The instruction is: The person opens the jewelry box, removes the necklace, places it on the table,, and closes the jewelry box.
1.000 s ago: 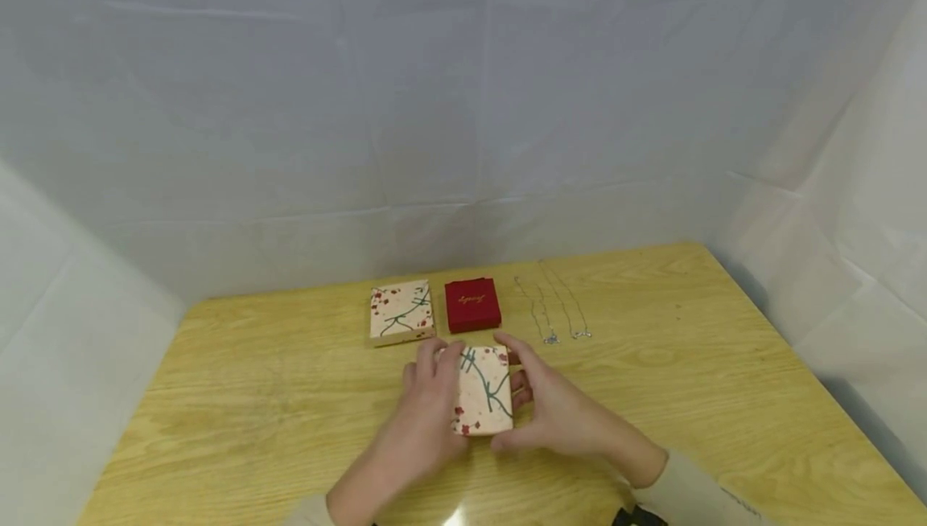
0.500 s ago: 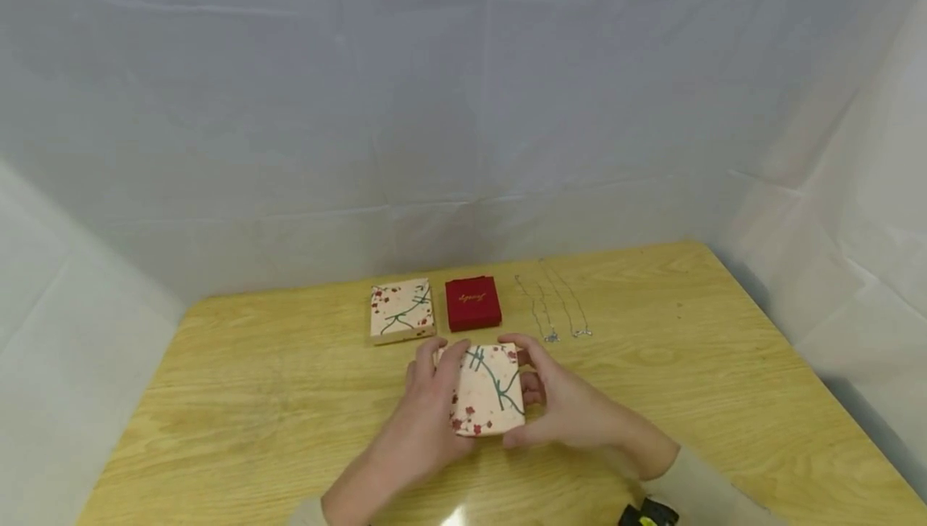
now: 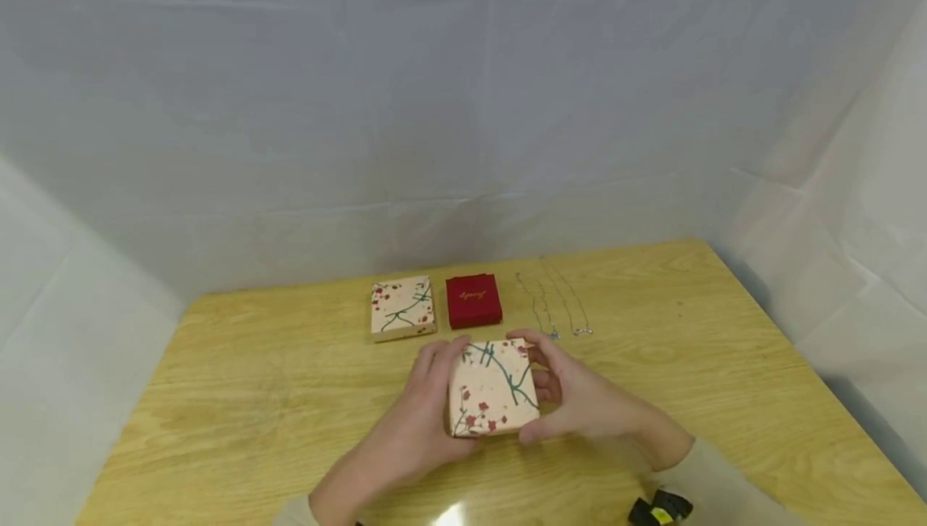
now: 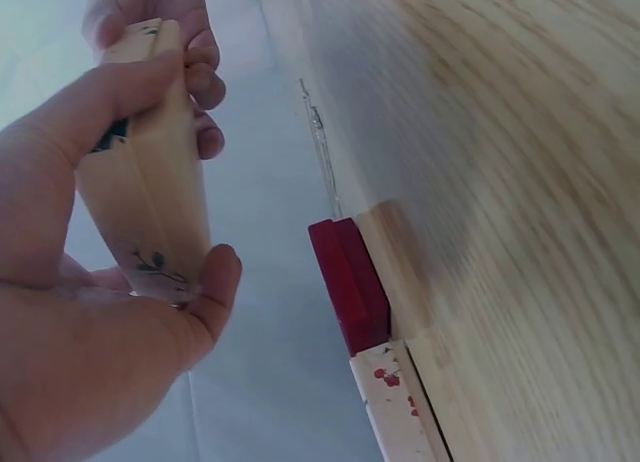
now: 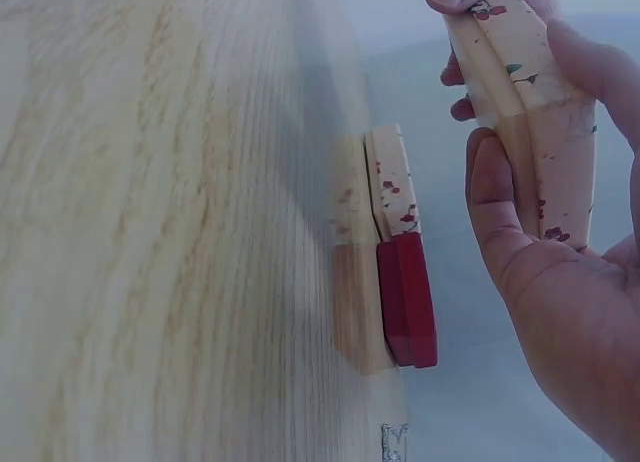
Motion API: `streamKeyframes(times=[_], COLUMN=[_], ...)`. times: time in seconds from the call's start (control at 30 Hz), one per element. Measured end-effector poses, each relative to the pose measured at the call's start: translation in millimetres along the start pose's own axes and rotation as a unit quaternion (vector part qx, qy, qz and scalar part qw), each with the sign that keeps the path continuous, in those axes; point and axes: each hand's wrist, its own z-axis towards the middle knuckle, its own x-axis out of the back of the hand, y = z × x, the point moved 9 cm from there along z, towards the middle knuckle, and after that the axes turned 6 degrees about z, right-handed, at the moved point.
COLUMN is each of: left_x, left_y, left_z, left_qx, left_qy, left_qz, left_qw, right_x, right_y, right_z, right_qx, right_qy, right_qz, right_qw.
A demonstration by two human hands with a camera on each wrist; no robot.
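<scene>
Both hands hold a cream gift box [image 3: 494, 388] printed with red blossoms and dark green branches, raised over the near middle of the table. My left hand [image 3: 413, 425] grips its left side, and my right hand [image 3: 590, 401] grips the right side, thumb near the front corner. In both wrist views the box is apart from the tabletop. A seam between lid and base runs along the box side [image 5: 520, 147] in the right wrist view; the lid sits on. What the box contains is hidden.
Behind the hands, a second blossom-print box [image 3: 402, 307] lies beside a red box [image 3: 474, 301] with gold lettering. To their right lie two thin silver necklaces with pendants, one pendant [image 3: 582, 330] farther right. White cloth [image 3: 463, 108] hangs along the table's back and sides.
The held box has shifted a little to the right and turned, so more of its patterned top shows. Both hands moved with it. The other boxes and the necklaces stay in place.
</scene>
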Motion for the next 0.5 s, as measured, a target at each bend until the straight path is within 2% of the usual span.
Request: streamKeyframes(times=[0.23,0.5], left_x=[-0.4,2.2], left_y=[-3.9,-6.5], left_z=[-1.5,-4.9], left_qx=[-0.002,-0.018], left_qy=[-0.011,0.000], left_qz=[-0.023,-0.033], left_qw=[0.9997,0.9993], right_x=[1.3,3.4], right_y=[-2.5,-2.3], right_z=[-2.1,-3.5], right_qx=[-0.001,0.001], right_qy=[-0.011,-0.023], right_qz=[0.015,0.046], right_qw=[0.9998,0.9987])
